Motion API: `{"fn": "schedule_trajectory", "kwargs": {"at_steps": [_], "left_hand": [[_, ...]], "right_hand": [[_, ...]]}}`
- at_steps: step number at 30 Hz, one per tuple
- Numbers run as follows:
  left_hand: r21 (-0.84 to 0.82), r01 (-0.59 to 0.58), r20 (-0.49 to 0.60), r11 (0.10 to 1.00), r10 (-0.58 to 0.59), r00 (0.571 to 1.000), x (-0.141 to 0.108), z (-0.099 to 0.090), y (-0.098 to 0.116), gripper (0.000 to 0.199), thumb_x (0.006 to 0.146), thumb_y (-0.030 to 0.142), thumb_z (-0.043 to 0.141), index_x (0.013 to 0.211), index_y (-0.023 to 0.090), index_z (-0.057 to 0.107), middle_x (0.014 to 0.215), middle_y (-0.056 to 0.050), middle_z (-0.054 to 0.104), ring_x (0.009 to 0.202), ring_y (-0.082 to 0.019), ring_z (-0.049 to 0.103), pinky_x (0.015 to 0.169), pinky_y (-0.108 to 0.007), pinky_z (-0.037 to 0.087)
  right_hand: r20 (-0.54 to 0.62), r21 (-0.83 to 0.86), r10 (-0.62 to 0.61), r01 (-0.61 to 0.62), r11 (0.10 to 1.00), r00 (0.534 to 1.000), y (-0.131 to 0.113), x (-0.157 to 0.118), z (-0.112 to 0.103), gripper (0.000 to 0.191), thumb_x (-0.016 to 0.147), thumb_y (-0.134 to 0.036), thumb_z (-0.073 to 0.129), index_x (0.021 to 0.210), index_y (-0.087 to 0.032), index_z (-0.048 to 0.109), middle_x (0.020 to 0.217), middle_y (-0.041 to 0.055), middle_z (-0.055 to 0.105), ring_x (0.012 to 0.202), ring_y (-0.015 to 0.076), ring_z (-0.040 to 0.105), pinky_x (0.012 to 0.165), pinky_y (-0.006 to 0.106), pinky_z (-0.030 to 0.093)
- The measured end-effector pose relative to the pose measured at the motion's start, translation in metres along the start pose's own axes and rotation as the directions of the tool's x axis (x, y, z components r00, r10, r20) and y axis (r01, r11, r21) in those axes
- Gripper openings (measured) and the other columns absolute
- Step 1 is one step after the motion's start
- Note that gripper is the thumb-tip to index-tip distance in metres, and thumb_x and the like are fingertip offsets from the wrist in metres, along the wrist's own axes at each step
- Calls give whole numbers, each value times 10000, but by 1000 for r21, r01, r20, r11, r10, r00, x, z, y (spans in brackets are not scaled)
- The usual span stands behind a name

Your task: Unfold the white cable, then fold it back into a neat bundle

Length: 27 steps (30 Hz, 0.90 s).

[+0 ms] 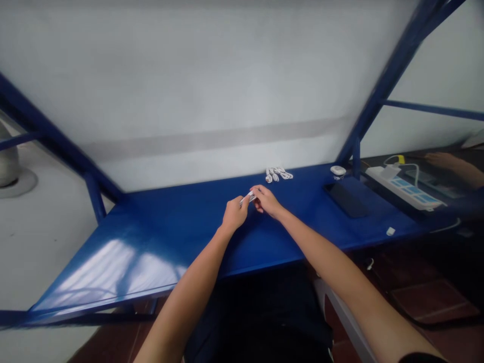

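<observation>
Small white strip (247,197) pinched between left hand (235,213) and right hand (266,200). Hands together, strip held just above the blue tabletop (181,252), seemingly for two-handed fine work. Nearby: one bundle of white cables (279,174), strand count unclear; one white puck (338,170); one black tablet (346,199).

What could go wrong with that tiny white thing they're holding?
The small white piece is pinched between the left hand and the right hand, so it might slip and drop onto the blue table. There it could get mixed up with the bundled white cables. Another little white piece sits near the table's edge and might get knocked off.
</observation>
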<state>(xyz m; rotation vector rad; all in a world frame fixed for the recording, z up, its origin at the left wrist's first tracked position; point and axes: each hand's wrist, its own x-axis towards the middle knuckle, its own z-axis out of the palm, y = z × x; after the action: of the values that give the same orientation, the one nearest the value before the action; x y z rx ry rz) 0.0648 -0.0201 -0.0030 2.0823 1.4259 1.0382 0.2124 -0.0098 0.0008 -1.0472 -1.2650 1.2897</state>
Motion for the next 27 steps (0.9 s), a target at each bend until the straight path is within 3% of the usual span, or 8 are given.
{"fn": "schedule_trajectory", "kwargs": {"at_steps": [7, 11, 13, 15, 20, 24, 27], "left_hand": [[-112, 18, -73, 994, -26, 997, 4, 3, -3, 462, 942, 477, 358, 633, 172, 516, 544, 22, 476, 525, -109, 403, 527, -247, 263], [-171, 51, -103, 984, -69, 992, 7, 4, -5, 476, 935, 479, 359, 600, 171, 497, 541, 16, 476, 536, -113, 415, 530, -247, 275], [-156, 54, -112, 986, -72, 991, 8, 4, -7, 483, 935, 481, 360, 590, 172, 495, 537, 12, 476, 540, -117, 415, 537, -249, 277], [-121, 52, -111, 991, -66, 992, 8, 4, -9, 485, 938, 479, 359, 591, 171, 502, 538, 7, 482, 539, -119, 411, 540, -253, 270], [-43, 64, -93, 997, -68, 993, 7, 2, -11, 490, 951, 472, 340, 619, 169, 534, 554, -4, 505, 544, -126, 424, 551, -255, 267], [48, 74, -46, 996, -72, 996, 7, 0, -10, 494, 952, 476, 352, 614, 171, 543, 571, -15, 524, 540, -127, 423, 550, -257, 247], [80, 85, -10, 993, -84, 996, 6, 0, -10, 505, 953, 480, 352, 607, 172, 552, 568, -22, 529, 539, -134, 438, 549, -260, 245]], "right_hand": [[-19, 38, -57, 58, 998, 998, 5, 4, -4, 282, 777, -391, 611, 949, -232, 454, 676, -58, 539, 460, 110, 519, 355, 231, 435], [-97, -186, -191, 171, 968, 977, 4, 2, -8, 333, 740, -404, 655, 945, -229, 459, 795, -25, 543, 557, 122, 548, 417, 250, 466], [-108, -363, -296, 239, 901, 949, 2, 1, -11, 308, 742, -388, 662, 936, -216, 496, 832, -4, 562, 609, 128, 552, 484, 261, 480], [-47, -507, -380, 306, 806, 924, -2, -1, -13, 204, 768, -347, 639, 878, -201, 548, 818, 10, 586, 645, 135, 547, 581, 283, 489], [134, -651, -423, 401, 644, 896, -8, -3, -18, 72, 802, -242, 596, 801, -188, 645, 784, 31, 596, 688, 154, 534, 724, 315, 449], [149, -633, -440, 428, 645, 885, -11, -4, -20, 119, 840, -253, 556, 815, -190, 654, 804, 44, 601, 716, 165, 538, 734, 313, 431], [115, -600, -395, 381, 704, 911, -11, -6, -16, 123, 835, -297, 564, 829, -194, 631, 752, 22, 598, 667, 158, 515, 677, 293, 415]]}}
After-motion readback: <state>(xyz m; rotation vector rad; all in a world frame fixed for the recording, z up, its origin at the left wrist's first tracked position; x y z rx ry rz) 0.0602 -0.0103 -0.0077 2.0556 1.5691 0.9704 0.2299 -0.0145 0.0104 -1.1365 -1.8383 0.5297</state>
